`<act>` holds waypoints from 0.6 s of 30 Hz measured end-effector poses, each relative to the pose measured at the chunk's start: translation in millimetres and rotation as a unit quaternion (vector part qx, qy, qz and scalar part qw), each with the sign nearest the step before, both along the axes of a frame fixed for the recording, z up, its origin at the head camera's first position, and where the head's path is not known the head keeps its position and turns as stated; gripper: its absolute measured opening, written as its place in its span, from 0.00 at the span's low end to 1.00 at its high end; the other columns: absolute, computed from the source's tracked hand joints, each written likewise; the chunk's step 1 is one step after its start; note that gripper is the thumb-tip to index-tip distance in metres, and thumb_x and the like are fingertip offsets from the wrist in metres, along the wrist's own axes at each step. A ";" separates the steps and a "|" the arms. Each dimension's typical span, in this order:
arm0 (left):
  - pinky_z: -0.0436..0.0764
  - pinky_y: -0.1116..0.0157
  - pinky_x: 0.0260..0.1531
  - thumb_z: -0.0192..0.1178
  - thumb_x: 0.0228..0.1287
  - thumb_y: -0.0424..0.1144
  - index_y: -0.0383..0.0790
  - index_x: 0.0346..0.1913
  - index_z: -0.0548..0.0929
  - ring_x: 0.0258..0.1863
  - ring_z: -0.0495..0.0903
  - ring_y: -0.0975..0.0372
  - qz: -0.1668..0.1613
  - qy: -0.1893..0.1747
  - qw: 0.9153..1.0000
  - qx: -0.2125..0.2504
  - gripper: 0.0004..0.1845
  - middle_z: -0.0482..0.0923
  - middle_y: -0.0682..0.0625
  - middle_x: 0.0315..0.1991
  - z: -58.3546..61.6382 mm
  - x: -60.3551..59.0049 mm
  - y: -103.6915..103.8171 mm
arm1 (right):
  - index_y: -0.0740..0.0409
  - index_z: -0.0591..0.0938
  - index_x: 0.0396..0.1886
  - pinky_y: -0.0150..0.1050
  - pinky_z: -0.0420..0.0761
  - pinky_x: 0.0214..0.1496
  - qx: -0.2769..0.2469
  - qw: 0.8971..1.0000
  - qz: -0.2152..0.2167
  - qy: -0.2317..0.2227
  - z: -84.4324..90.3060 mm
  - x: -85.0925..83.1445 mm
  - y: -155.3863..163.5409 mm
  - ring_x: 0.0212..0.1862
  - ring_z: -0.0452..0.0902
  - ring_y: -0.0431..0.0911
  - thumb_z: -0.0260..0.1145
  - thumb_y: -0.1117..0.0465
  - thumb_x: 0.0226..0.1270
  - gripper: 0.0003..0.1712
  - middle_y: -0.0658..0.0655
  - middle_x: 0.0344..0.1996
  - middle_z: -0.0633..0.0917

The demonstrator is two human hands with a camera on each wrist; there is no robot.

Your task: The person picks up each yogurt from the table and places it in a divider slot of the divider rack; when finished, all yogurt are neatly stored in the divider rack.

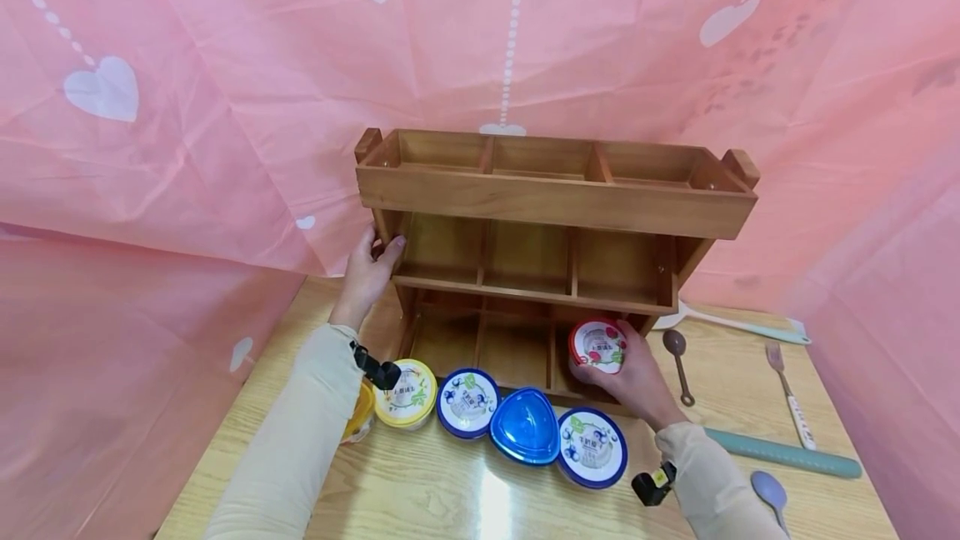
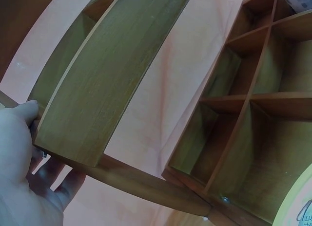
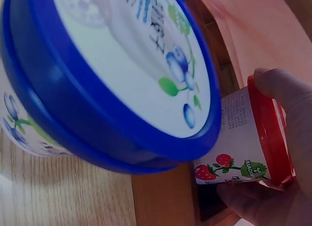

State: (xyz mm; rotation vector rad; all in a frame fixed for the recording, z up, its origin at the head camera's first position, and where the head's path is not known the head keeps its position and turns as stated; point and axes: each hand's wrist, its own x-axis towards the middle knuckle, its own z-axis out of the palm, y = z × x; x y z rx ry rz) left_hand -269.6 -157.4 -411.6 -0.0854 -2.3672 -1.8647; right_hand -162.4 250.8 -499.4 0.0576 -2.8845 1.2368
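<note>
A three-tier wooden rack (image 1: 555, 207) stands on the table (image 1: 450, 490), its compartments holding nothing. My left hand (image 1: 369, 273) grips the rack's left upright at the middle shelf (image 2: 112, 175). My right hand (image 1: 626, 377) holds a red-lidded strawberry cup (image 1: 597, 346) (image 3: 248, 143) at the mouth of the bottom right compartment. In front of the rack lies a row of tubs: a yellow-lidded cup (image 1: 406, 392), a blue-lidded blueberry cup (image 1: 467, 402), a plain blue lid container (image 1: 524, 426) and another blueberry cup (image 1: 592, 447) (image 3: 112, 75).
Right of the rack lie a brown spoon (image 1: 678, 361), a white-handled fork (image 1: 787, 394), a teal-handled utensil (image 1: 738, 325), a long teal bar (image 1: 787, 454) and a lilac spoon (image 1: 771, 492). Pink heart-print sheeting (image 1: 187, 148) closes off the back and sides.
</note>
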 end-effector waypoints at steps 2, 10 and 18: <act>0.73 0.46 0.64 0.55 0.74 0.45 0.46 0.72 0.64 0.66 0.71 0.45 0.000 -0.001 1.000 -0.001 0.27 0.68 0.40 0.68 0.3 0.1 0.0 | 0.60 0.53 0.75 0.63 0.75 0.62 0.002 1.000 0.000 -0.008 -2.2 -1.8 -0.4 0.65 0.66 0.64 0.78 0.47 0.52 0.60 0.67 0.68 0.64; 0.73 0.46 0.64 0.55 0.74 0.45 0.47 0.72 0.63 0.66 0.71 0.46 0.003 -0.003 1.000 0.000 0.28 0.68 0.41 0.69 -0.7 0.9 0.8 | 0.62 0.52 0.75 0.65 0.72 0.63 0.015 0.999 0.001 -0.037 -8.4 -4.5 -0.5 0.65 0.65 0.66 0.78 0.48 0.52 0.60 0.69 0.68 0.64; 0.72 0.46 0.64 0.55 0.74 0.45 0.48 0.72 0.63 0.66 0.71 0.46 0.005 -0.004 1.000 -0.001 0.28 0.68 0.41 0.69 -1.6 0.1 0.3 | 0.63 0.52 0.75 0.66 0.70 0.64 0.020 0.999 0.009 -0.039 -9.6 -7.5 0.8 0.66 0.64 0.67 0.77 0.47 0.54 0.60 0.70 0.69 0.62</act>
